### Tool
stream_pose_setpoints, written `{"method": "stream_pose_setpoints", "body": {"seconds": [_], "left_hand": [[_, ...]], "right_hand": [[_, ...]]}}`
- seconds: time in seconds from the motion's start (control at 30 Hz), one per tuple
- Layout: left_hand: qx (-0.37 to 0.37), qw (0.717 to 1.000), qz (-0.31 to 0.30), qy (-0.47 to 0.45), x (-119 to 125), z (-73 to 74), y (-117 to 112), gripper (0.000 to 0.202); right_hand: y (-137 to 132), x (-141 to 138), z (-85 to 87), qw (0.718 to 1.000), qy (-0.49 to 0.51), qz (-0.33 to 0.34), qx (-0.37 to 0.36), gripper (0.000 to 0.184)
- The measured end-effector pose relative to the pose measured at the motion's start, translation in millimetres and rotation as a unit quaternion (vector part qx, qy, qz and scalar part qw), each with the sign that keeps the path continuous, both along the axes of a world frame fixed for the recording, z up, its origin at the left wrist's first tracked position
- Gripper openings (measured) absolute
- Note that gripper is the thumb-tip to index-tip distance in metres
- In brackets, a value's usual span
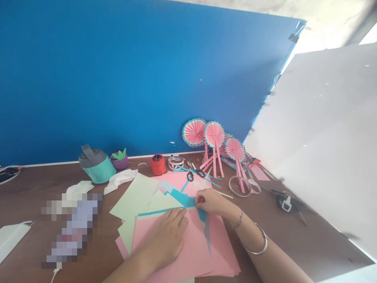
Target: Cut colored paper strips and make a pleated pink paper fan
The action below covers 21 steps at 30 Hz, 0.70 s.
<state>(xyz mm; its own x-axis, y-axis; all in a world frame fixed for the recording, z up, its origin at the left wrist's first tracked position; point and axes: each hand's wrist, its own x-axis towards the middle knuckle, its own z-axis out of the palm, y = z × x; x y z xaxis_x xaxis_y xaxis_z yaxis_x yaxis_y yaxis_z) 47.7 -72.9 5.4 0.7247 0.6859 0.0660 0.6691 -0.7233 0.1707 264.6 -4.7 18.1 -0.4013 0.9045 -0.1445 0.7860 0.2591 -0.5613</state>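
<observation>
Pink paper point(194, 243) lies beneath the flattened left hand point(171, 236), its far edge by the right hand point(210, 201), fingers curled, exact pinch unclear.

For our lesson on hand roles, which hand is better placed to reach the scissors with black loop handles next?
Probably the right hand: it is nearer the scissors, while the left hand rests on the flat pink paper sheet.

Single head-worn view, facing forward and down, near the tabletop point(282, 245)

The pink sheet point(198, 245) is smooth matt paper, the bangle point(266, 242) shiny metal, the tabletop point(306, 251) smooth, wood-like.
</observation>
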Motion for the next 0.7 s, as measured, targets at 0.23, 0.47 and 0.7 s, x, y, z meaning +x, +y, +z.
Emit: {"method": "stream_pose_setpoints", "body": {"seconds": [0.23, 0.47, 0.7], "left_hand": [[0.025, 1.0, -0.002, -0.012, -2.4, -7.9, -0.2, 0.035], [0.053, 0.998, 0.006, -0.039, -1.8, -11.0, -4.3, 0.033], [0.063, 0.979, 0.118, -0.154, -16.8, -12.1, 11.7, 0.035]], "right_hand": [[2.7, 2.9, -2.8, 1.0, 0.013, -0.001, -0.019, 0.015], [5.4, 6.1, -2.9, 0.991, 0.066, -0.015, -0.115, 0.016], [7.8, 7.5, -6.5, 0.983, 0.151, 0.011, -0.104, 0.012]]}}
